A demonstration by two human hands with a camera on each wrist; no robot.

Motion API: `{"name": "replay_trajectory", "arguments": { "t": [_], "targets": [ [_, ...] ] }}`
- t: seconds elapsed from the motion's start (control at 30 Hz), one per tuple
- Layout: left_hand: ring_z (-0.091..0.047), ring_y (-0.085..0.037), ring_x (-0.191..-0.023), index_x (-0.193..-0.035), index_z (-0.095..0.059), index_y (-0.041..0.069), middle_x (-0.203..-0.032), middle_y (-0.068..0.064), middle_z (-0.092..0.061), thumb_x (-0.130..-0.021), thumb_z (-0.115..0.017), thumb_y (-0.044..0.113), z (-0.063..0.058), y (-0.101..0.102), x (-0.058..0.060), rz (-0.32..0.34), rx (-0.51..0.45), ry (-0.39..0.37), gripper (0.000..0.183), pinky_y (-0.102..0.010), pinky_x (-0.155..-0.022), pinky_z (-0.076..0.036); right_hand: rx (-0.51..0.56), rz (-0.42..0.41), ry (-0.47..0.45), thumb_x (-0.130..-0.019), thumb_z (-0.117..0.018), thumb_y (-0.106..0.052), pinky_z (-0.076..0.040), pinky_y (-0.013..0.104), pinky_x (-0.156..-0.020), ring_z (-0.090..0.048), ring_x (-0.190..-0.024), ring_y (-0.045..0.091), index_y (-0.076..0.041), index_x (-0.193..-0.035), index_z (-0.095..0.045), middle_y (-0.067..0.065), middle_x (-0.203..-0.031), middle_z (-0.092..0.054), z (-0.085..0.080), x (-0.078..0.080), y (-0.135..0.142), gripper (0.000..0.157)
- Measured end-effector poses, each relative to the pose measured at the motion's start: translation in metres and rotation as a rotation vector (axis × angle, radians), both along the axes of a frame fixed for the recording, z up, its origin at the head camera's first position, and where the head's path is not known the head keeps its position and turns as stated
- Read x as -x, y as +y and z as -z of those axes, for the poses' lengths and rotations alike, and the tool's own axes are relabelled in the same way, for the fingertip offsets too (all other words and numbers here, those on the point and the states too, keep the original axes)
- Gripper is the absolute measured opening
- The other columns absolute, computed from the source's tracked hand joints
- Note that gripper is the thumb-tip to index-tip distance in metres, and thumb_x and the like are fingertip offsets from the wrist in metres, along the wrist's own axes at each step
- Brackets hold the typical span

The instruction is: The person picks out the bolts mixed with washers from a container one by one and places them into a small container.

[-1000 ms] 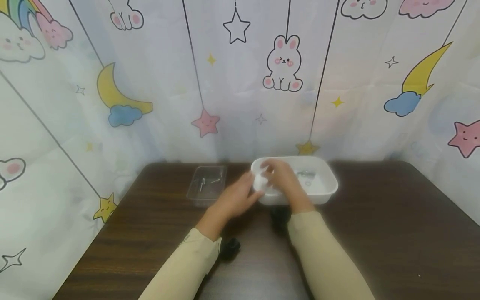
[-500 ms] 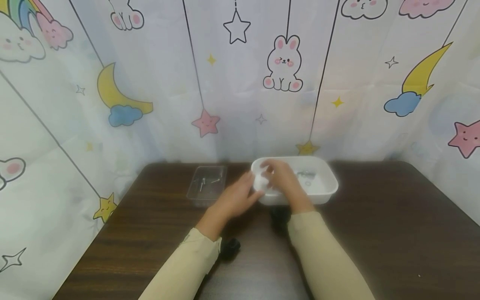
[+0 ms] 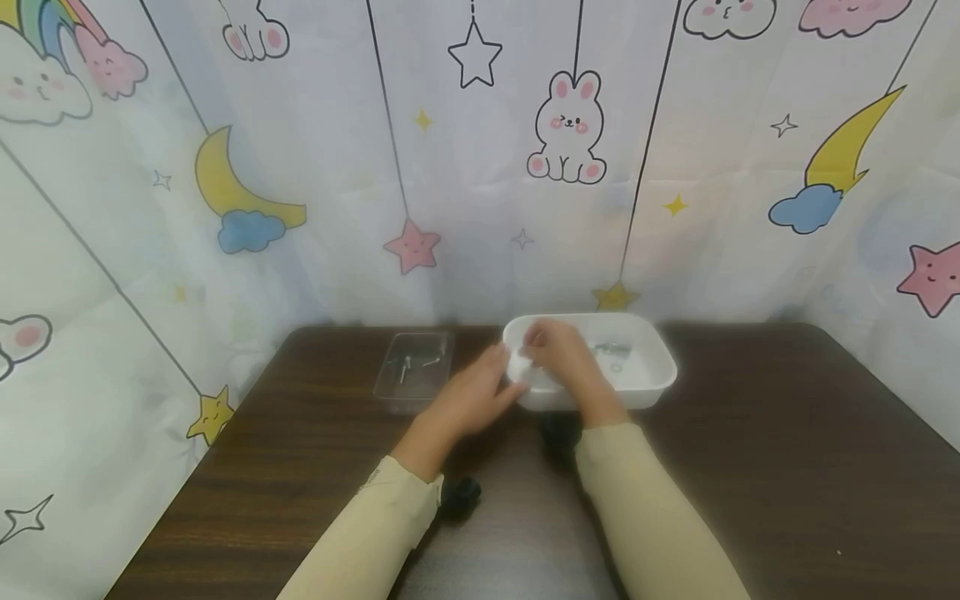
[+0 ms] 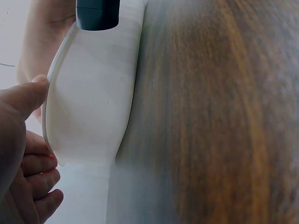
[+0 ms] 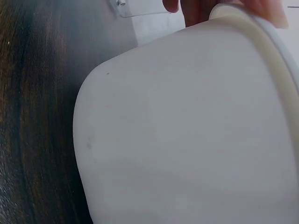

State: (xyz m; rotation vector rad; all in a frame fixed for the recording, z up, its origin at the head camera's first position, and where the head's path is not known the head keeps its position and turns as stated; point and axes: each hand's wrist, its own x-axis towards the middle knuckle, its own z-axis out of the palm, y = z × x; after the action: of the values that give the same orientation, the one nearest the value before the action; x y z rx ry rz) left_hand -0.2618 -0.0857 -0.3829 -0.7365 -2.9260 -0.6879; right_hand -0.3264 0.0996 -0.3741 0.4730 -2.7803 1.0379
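A white plastic tub (image 3: 648,390) stands at the back of the dark table. My left hand (image 3: 472,392) holds its left end; in the left wrist view the thumb (image 4: 30,93) lies on the rim and the other fingers curl at the corner. Over the left part of the tub is my right hand (image 3: 562,354), its fingers bent together and blurred. Whether they pinch something small cannot be made out. Small metallic pieces (image 3: 613,349) and a ring (image 3: 616,367) lie inside the tub. From the right wrist, mostly the tub's outer wall (image 5: 187,126) shows.
Left of the tub sits a clear shallow box (image 3: 386,392) with several screws (image 3: 405,369) in it. Black wrist cameras (image 3: 459,498) hang under both sleeves. A patterned white curtain (image 3: 480,167) rises right behind the table (image 3: 780,467).
My right hand's fingers have drawn closer together over the tub. The left hand, the tub and the clear box stay where they were.
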Motion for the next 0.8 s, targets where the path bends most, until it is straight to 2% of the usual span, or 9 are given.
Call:
{"name": "replay_trajectory", "arguments": {
  "t": [0.13, 0.23, 0.57, 0.8],
  "targets": [
    [-0.028, -0.028, -0.148, -0.157, -0.022, 0.009, -0.161, -0.014, -0.027, -0.1, -0.049, 0.05, 0.0, 0.0, 0.001, 0.004, -0.015, 0.007, 0.076, -0.046, -0.12, -0.028, -0.02, 0.016, 0.046, -0.087, -0.073, -0.016, -0.055, 0.041, -0.084, -0.067, -0.087, 0.025, -0.008, -0.095, -0.072, 0.009, -0.094, -0.073, -0.001, 0.0, 0.0, 0.011],
    [-0.029, -0.029, -0.147, -0.157, -0.023, 0.008, -0.161, -0.015, -0.028, -0.1, -0.049, 0.049, 0.001, 0.0, 0.002, 0.009, -0.02, 0.014, 0.075, -0.047, -0.119, -0.029, -0.022, 0.032, 0.05, -0.087, -0.073, -0.017, -0.054, 0.042, -0.087, -0.067, -0.091, 0.026, -0.009, -0.095, -0.073, 0.009, -0.096, -0.074, -0.002, 0.0, 0.0, 0.012],
    [-0.027, -0.03, -0.148, -0.156, -0.024, 0.007, -0.161, -0.015, -0.027, -0.1, -0.051, 0.047, -0.002, 0.0, -0.001, 0.017, -0.041, 0.001, 0.074, -0.047, -0.12, -0.027, -0.014, 0.044, 0.075, -0.091, -0.069, -0.023, -0.054, 0.042, -0.091, -0.068, -0.096, 0.027, -0.007, -0.108, -0.073, 0.011, -0.101, -0.075, -0.011, -0.005, -0.003, 0.024],
    [-0.028, -0.032, -0.147, -0.156, -0.025, 0.008, -0.16, -0.016, -0.028, -0.1, -0.054, 0.042, -0.012, -0.003, -0.006, 0.015, -0.086, 0.022, 0.072, -0.05, -0.12, -0.027, 0.041, 0.036, 0.187, -0.089, -0.072, -0.022, -0.055, 0.043, -0.087, -0.069, -0.089, 0.028, -0.006, -0.102, -0.074, 0.01, -0.095, -0.075, -0.016, -0.013, -0.009, 0.02]
  ]
}}
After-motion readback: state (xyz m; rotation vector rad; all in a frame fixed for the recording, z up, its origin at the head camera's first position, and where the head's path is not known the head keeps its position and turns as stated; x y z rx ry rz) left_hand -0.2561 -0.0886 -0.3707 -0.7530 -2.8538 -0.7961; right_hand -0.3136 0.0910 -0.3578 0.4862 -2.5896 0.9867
